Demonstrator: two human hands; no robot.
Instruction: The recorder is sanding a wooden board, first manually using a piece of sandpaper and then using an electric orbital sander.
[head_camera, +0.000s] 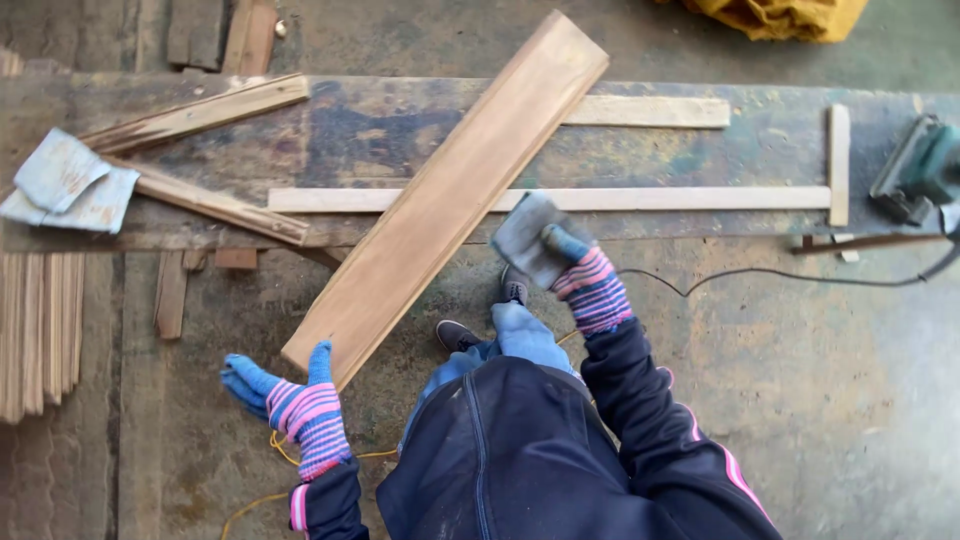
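Concrete floor (820, 400), worn bench (400, 125); right hand (575, 270) grips sandpaper (525, 235), left hand (290, 400) fingers spread.

Woodworking workshop: scarred workbench (760, 140), plank (440, 200), wood strips (600, 198), stacked slats (35, 330), power sander (920, 170), dusty concrete floor (850, 380)

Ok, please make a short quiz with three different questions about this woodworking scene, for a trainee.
1. True or false: the left hand grips the long plank.
2. What does the right hand hold?
A. a hammer
B. a folded grey sheet of sandpaper
C. a saw
3. Fill in: the green power sander lies at the bench's ____ end.

Key:
1. False; it is open beside the plank's near end.
2. B
3. right
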